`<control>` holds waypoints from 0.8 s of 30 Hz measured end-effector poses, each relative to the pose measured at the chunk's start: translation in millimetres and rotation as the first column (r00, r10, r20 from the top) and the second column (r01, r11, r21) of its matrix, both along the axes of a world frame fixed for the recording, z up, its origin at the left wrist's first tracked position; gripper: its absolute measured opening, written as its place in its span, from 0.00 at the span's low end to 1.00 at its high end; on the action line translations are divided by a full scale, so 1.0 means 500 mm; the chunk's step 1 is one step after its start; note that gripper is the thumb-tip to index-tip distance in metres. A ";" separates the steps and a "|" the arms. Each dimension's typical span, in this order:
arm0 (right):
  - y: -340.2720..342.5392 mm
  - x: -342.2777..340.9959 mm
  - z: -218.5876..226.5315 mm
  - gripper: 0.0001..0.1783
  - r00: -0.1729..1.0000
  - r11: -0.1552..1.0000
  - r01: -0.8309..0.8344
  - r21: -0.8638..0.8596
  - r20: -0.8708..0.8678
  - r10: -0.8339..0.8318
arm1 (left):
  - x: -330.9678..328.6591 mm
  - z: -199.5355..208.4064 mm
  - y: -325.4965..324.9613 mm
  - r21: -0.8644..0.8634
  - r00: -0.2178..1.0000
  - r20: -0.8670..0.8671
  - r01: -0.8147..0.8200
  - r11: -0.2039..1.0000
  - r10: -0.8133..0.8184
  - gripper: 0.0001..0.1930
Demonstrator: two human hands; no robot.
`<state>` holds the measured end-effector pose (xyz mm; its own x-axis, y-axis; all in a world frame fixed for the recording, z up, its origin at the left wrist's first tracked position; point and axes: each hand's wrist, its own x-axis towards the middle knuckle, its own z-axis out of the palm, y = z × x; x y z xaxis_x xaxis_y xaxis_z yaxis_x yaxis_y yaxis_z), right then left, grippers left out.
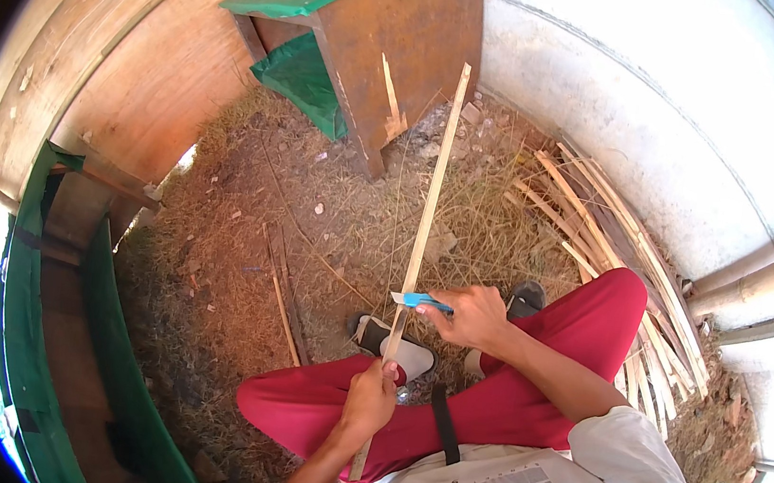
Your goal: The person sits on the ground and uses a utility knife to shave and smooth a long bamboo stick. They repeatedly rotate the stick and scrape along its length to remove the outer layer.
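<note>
- Left hand (371, 397) closed round the near part of a long, flat, pale strip of bamboo or wood (432, 189), can't tell which from here; I see its near end poking out below the fist, over the red trousers (576, 339).
- Right hand (474, 316) gripping a bright blue-handled utility knife (428, 301); blade out, pointing left, lying across the strip ahead of the left fist; I can't tell how deep it bites, if at all.
- Strip location: in front of the body, running away from the lap, slightly rightward, between the knees; far end beside a brown wooden cabinet with a green sheet on top (402, 29).
- Feet: dark-and-grey shoe (408, 354) just beside the strip; second dark shoe (525, 300) further right, partly hidden.
- Right side: I get a loose pile of long pale strips (631, 236) on the ground, near the right knee, by a whitish sheet wall (641, 108).
- Left side: thin sticks (285, 311) on the dry-grass ground (207, 316); green-covered wooden structure (54, 318) beyond.
</note>
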<state>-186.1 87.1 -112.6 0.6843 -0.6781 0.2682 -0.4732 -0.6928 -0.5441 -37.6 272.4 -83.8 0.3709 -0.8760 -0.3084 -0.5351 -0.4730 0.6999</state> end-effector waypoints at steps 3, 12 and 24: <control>-0.005 0.001 -0.016 0.22 0.993 0.999 0.002 -0.048 0.115 0.004 | 0.000 0.004 0.007 -0.013 0.999 -0.049 0.009 1.000 -0.010 0.21; -0.111 -0.027 -0.024 0.23 0.941 0.949 0.305 0.077 -0.181 -0.288 | -0.033 0.001 0.124 0.098 0.974 -0.226 0.043 0.994 -0.020 0.21; -0.181 -0.004 -0.021 0.22 0.958 0.968 0.230 0.096 -0.197 -0.208 | -0.030 0.080 0.236 0.167 0.969 -0.227 -0.058 0.984 0.096 0.20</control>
<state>-188.3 -3.4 -123.1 0.5453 -0.8359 0.0621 -0.7057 -0.4978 -0.5042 -52.6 390.6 -44.0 0.3361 -0.7808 -0.5267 -0.3235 -0.6209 0.7141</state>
